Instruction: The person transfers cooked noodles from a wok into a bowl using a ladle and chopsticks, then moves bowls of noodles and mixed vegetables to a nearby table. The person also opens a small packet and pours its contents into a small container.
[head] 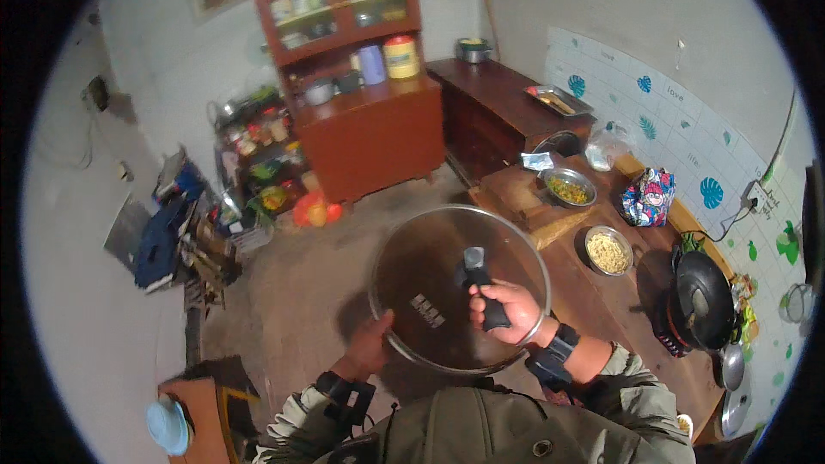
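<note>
A large round glass pot lid (445,245) with a metal rim is held in front of my body, above the floor. My right hand (512,312) is closed around its black handle (495,309). My left hand (369,345) is at the lid's lower left rim, with the thumb on the edge; the fingers behind are mostly hidden. To the right, a wooden table (599,309) carries a metal bowl of pale strips (608,251) and a metal bowl of chopped green and yellow food (568,188). A black wok (702,299) stands at the table's right side.
A red-brown cabinet (374,138) stands at the back, beside a crowded shelf rack (258,148). A metal tray (558,102) lies on the dark counter (483,87). On the table sits a colourful patterned bag (648,198). A stool (200,419) with a blue bowl (167,426) is at lower left.
</note>
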Demonstrator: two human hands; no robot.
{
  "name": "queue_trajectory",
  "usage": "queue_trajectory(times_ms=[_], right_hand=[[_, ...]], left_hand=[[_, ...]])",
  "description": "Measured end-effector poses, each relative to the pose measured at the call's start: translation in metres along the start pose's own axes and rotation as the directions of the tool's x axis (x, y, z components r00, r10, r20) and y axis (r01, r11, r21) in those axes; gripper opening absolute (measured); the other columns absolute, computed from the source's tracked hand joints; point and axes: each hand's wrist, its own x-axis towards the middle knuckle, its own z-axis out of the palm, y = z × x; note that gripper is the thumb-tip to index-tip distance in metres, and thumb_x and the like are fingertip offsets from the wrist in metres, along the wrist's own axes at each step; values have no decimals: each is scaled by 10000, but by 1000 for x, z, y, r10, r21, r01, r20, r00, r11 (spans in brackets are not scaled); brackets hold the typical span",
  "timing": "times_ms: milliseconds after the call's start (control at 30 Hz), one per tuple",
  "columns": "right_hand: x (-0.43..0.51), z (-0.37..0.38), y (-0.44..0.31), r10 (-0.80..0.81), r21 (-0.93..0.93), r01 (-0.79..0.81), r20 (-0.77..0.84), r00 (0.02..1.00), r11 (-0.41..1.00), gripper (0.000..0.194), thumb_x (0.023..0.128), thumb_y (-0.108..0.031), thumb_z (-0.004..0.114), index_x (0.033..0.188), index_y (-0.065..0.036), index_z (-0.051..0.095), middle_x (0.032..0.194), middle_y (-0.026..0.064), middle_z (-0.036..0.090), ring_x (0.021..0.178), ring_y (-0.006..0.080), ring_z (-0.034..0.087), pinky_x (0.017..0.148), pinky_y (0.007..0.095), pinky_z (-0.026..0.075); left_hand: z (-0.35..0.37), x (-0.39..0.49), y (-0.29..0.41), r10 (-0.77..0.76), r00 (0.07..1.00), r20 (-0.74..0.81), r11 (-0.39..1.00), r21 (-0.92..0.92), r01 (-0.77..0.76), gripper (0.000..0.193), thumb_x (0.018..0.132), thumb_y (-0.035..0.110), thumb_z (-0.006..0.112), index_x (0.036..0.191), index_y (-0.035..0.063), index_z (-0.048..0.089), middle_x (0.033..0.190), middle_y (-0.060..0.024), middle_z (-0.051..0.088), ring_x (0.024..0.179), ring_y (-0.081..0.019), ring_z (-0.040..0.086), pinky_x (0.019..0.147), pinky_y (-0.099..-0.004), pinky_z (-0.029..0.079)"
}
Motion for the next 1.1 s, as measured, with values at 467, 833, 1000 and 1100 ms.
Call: queue_trajectory(times_ms=[467, 833, 1000, 1100], right_hand=[[185, -122, -224, -252, 107, 276, -198, 947, 955, 200, 851, -212, 507, 976, -56, 508, 741, 56, 564, 649, 195, 534, 580, 295, 439], [284, -187, -366, -428, -111, 416, -329, 842, 903, 371, 918, -403, 431, 1105, -85, 465, 814, 105, 623, 690, 210, 621, 605, 281, 502], [300, -213, -391, -610, -244, 592, -559, 562, 768, 284, 900, -230, 465, 1112, -43, 498, 763, 86, 593, 655, 193, 580, 573, 281, 460], [309, -221, -390, -627, -256, 669, -669, 399, 698, 247, 878, -208, 474, 1064, -55, 525, 754, 77, 573, 646, 197, 544, 590, 297, 442]], left_hand=[[73, 355, 100, -316, 757, 571, 934, 49, 353, 495, 872, 74, 507, 1338, 129, 346, 1140, -175, 562, 1052, -290, 545, 944, -414, 409], [108, 613, 173, -352, 673, 651, 912, 76, 403, 487, 880, 83, 459, 1347, 160, 343, 1190, -201, 521, 1075, -290, 527, 946, -415, 395], [135, 755, 196, -392, 611, 687, 897, 139, 419, 474, 890, 104, 457, 1345, 157, 333, 1194, -202, 511, 1077, -280, 523, 910, -407, 409], [155, 833, 202, -433, 592, 679, 878, 168, 449, 473, 883, 108, 475, 1336, 146, 347, 1150, -179, 547, 1037, -270, 553, 875, -378, 438]])
